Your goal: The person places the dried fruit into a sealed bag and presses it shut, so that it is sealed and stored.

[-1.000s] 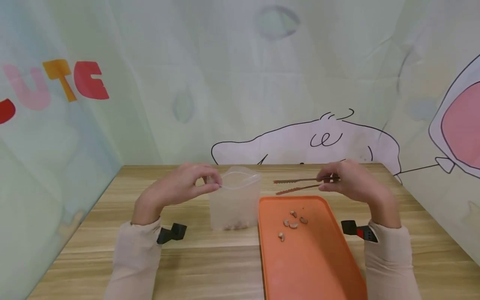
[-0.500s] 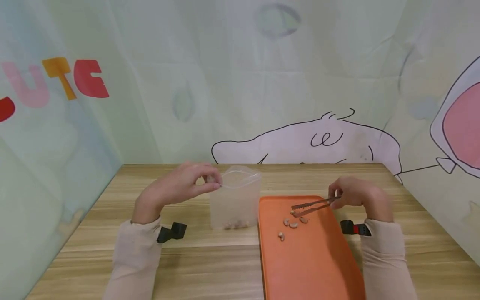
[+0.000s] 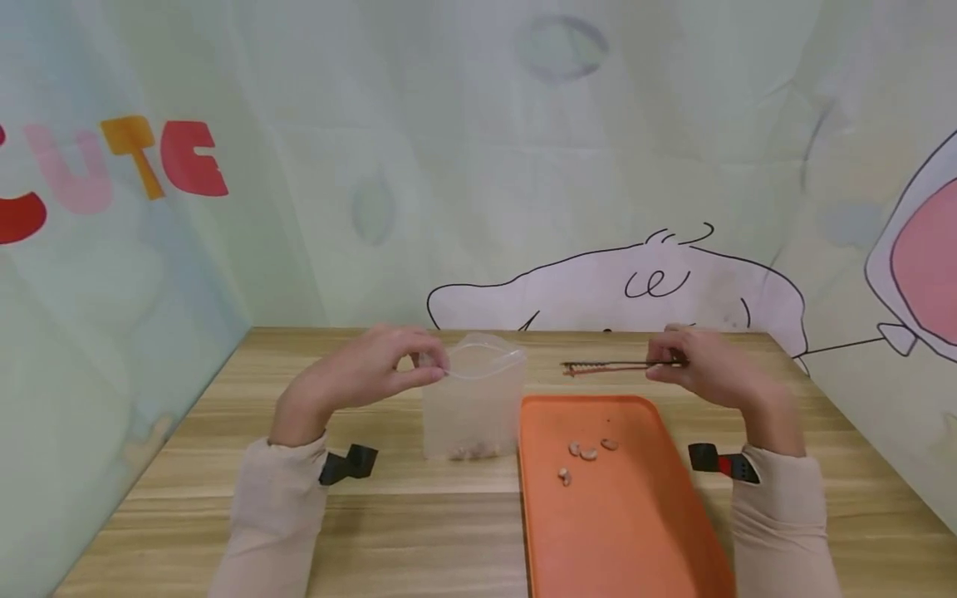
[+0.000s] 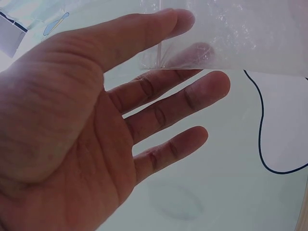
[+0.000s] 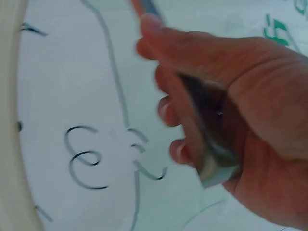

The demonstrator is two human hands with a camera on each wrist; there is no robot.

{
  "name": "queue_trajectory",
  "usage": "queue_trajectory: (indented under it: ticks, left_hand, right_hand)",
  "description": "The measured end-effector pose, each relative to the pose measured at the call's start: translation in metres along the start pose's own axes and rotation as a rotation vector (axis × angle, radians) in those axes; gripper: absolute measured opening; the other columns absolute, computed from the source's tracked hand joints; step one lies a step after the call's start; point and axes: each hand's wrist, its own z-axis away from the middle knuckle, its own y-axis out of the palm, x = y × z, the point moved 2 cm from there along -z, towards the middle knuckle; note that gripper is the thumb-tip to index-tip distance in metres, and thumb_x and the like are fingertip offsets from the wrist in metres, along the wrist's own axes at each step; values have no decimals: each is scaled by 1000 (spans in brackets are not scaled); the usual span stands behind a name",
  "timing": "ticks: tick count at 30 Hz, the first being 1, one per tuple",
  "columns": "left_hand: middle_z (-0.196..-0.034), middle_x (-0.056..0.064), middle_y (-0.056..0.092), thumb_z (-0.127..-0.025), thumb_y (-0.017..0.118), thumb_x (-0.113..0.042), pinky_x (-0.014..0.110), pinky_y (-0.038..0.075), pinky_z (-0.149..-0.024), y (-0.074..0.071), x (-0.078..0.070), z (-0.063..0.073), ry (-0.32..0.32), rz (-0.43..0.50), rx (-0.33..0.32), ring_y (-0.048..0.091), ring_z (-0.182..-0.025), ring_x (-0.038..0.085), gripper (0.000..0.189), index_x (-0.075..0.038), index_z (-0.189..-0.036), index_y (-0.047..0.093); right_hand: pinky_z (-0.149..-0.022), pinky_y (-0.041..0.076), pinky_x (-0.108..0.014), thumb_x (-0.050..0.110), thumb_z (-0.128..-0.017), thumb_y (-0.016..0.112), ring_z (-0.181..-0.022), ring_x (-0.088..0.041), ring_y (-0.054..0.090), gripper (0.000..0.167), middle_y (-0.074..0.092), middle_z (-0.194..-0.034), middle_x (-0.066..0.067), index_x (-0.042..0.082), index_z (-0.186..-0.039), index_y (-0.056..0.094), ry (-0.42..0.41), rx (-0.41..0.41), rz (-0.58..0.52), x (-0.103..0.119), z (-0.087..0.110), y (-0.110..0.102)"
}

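Note:
A clear zip bag stands upright on the table with its mouth spread and several nuts at its bottom. My left hand pinches the bag's upper left edge between thumb and forefinger; in the left wrist view the other fingers extend below it. My right hand grips metal tongs above the tray's far edge, their arms nearly together. Something small and pale shows at the tong tips. Several cashews lie on the orange tray. In the right wrist view, the tongs' bent end lies by the palm.
The wooden table runs back to a printed curtain with cartoon drawings. The orange tray lies right of the bag, its left rim close to it. A dark wrist camera sits on the left wrist, another on the right.
The tongs dipped to the tray's farthest cashew, then rose back above the far edge with their arms closer together. That cashew is gone from the tray. The left hand stays at the bag.

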Motion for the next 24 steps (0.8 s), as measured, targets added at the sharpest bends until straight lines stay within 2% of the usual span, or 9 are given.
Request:
queue_trajectory:
  ticks: [4, 6, 8, 14, 19, 21, 24]
  left_hand:
    - [-102, -9, 67, -99, 65, -20, 35, 51, -80, 1, 0, -1, 4, -1, -5, 62, -89, 9, 9, -16, -103, 72]
    - [-102, -9, 67, -99, 65, -20, 34, 51, -80, 1, 0, -1, 6, -1, -5, 62, -89, 9, 9, -16, -103, 72]
    - [-102, -9, 67, -100, 64, -20, 34, 52, -80, 2, -1, -1, 11, 2, 0, 62, -89, 8, 9, -16, -103, 72]
    - [-101, -9, 67, -101, 63, -21, 34, 53, -79, 6, -3, -2, 34, 32, 22, 62, -88, 7, 10, -16, -103, 72]
    - [-101, -9, 67, -100, 64, -18, 33, 53, -79, 5, -4, -2, 44, 52, 21, 62, -88, 8, 9, -15, -102, 72]
    - [-100, -9, 67, -100, 64, -17, 33, 53, -79, 4, -4, -1, 42, 48, 18, 62, -88, 8, 8, -15, -102, 72]
    - [-100, -10, 67, -99, 65, -16, 35, 53, -80, 1, -4, -1, 32, 46, 14, 62, -88, 8, 7, -15, -101, 72]
  right_hand:
    - [-59, 39, -25, 7, -84, 79, -69, -7, 45, 23, 49, -79, 10, 21, -82, 62, -152, -286, 83, 26, 1, -14]
    - [-58, 40, -24, 4, -81, 82, -69, -6, 47, 24, 51, -80, 10, 20, -82, 64, -224, -385, 96, 38, -1, -16]
    - [-58, 41, -23, 2, -79, 83, -70, -5, 49, 25, 52, -82, 10, 19, -84, 65, -272, -429, 94, 49, -4, -13]
    - [-61, 47, -29, 5, -81, 82, -76, -9, 57, 21, 56, -87, 6, 16, -89, 67, -312, -430, 71, 69, -18, 5]
    - [-65, 48, -28, 4, -80, 83, -80, -12, 58, 20, 57, -89, 3, 13, -93, 70, -255, -453, 39, 61, -17, 3]
    - [-64, 46, -28, 6, -81, 83, -78, -12, 55, 19, 56, -89, 4, 13, -95, 71, -211, -419, 46, 54, -11, -3]
    - [-65, 45, -30, 10, -84, 81, -78, -12, 53, 16, 57, -89, 5, 13, -97, 72, -127, -278, 50, 41, -3, -11]
